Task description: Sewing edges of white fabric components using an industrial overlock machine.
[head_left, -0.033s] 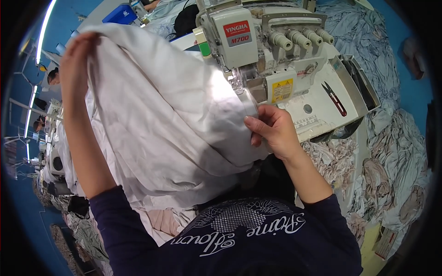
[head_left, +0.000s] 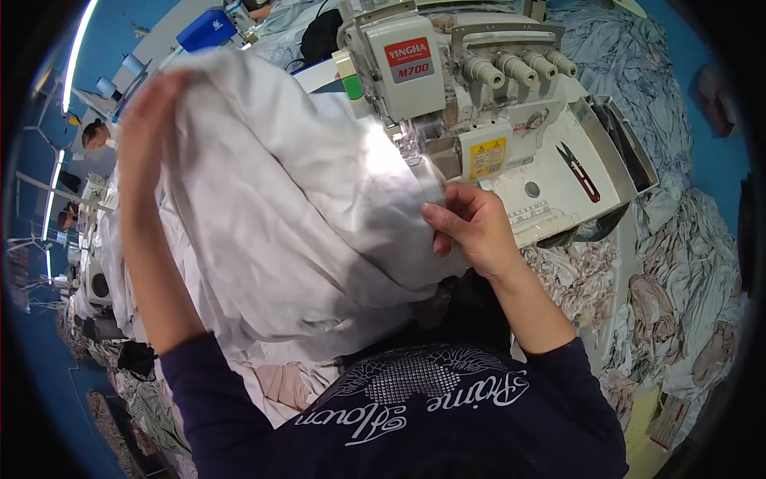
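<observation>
A large piece of white fabric (head_left: 263, 184) spreads across my lap and up to the overlock sewing machine (head_left: 407, 80). My left hand (head_left: 155, 104), raised at the far left, grips the upper edge of this fabric; its fingers are blurred by motion. Close to the lit needle area, my right hand (head_left: 475, 223) pinches the fabric's right edge between thumb and fingers. The edge runs from that pinch up to the presser foot, where the machine partly hides it.
Red-handled thread snips (head_left: 579, 172) lie on the machine's white bed, right of the needle area. Beyond are heaps of grey fabric (head_left: 678, 255) and pale scraps (head_left: 578, 275). A blue machine part (head_left: 205, 29) stands at the back. Other people sit far left.
My left hand has shifted to the right and slightly down, bringing the fabric's upper edge with it, and the folds have slackened. My right hand keeps its place.
</observation>
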Motion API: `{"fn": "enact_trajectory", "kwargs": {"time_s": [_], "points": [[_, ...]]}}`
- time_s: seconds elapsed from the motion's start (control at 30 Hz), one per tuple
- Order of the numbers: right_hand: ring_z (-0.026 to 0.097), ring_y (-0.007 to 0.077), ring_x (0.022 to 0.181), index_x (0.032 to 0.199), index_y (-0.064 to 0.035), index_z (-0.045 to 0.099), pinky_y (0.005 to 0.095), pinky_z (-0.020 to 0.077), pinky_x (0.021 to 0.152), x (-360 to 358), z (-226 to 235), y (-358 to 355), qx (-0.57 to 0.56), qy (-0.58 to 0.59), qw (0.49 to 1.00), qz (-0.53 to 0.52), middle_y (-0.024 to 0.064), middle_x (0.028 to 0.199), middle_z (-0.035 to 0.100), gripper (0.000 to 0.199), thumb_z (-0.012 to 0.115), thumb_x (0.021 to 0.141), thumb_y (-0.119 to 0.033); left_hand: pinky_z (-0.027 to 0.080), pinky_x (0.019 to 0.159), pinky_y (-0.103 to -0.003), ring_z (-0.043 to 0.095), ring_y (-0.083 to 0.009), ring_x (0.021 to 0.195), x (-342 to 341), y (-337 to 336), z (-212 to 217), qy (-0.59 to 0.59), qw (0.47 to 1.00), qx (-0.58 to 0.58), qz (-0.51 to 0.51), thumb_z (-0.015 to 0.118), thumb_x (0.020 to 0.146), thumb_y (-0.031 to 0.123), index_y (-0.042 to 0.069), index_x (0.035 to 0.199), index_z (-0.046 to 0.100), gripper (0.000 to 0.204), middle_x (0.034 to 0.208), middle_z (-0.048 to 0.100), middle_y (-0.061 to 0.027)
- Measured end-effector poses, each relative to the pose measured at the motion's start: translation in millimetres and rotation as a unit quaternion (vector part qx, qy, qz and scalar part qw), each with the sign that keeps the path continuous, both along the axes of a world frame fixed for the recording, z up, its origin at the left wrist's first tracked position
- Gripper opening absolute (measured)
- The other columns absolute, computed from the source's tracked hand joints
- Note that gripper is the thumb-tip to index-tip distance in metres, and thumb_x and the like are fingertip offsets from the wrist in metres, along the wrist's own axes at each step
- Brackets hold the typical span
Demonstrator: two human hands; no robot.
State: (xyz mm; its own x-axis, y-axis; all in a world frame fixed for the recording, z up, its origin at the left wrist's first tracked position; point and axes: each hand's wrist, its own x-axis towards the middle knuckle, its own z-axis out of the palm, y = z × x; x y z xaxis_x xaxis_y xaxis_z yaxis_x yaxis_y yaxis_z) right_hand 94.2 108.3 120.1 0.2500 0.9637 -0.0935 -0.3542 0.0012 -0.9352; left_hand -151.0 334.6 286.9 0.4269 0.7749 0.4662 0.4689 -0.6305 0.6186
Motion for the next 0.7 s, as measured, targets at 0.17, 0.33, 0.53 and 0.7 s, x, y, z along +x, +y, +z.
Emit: {"fn": "enact_trajectory", "kwargs": {"time_s": [0.17, 0.33, 0.53, 0.7], "points": [[0.055, 0.0091, 0.047, 0.076, -0.0028, 0.054, 0.0208, 0.0446, 0.044, -9, 5, 3, 0.006, -0.014, 1.000, 0.018, 0.0022, 0.064, 0.057, 0.016, 0.067, 0.082, -0.011, 0.042, 0.085, -0.034, 0.054, -0.0263, 0.097, -40, -125, -151, 0.318, 0.947, -0.033, -0.017, 0.071, 0.070, 0.009, 0.001, 0.101, 0.062, 0.033, 0.093, 0.055, -0.0136], [0.057, 0.0097, 0.048, 0.081, -0.0005, 0.056, 0.0207, 0.0447, 0.044, -6, 0, 2, 0.022, 0.010, 1.000, 0.015, 0.0029, 0.065, 0.058, 0.014, 0.065, 0.083, -0.011, 0.044, 0.074, -0.026, 0.058, -0.0187, 0.080, -43, -122, -153, -0.012, 0.978, 0.055, 0.201, 0.055, 0.080, 0.000, 0.001, 0.095, 0.062, 0.017, 0.082, 0.060, -0.0082], [0.058, 0.0100, 0.049, 0.084, 0.0017, 0.056, 0.0198, 0.0445, 0.043, -8, -3, 5, 0.030, 0.017, 0.999, 0.021, 0.0035, 0.063, 0.058, 0.017, 0.066, 0.084, -0.013, 0.046, 0.067, -0.026, 0.058, -0.0130, 0.075, -24, -63, -77, -0.104, 0.934, 0.259, 0.222, 0.057, 0.080, 0.004, 0.005, 0.092, 0.064, 0.014, 0.086, 0.062, -0.0045], [0.060, 0.0113, 0.050, 0.086, 0.0030, 0.057, 0.0196, 0.0451, 0.043, -9, -7, 4, 0.039, 0.006, 0.999, 0.020, 0.0043, 0.062, 0.059, 0.019, 0.066, 0.084, -0.014, 0.046, 0.066, -0.028, 0.061, -0.0169, 0.075, -11, -29, -36, -0.076, 0.926, 0.313, 0.199, 0.059, 0.081, 0.008, 0.006, 0.090, 0.064, 0.011, 0.091, 0.065, -0.0081]]}}
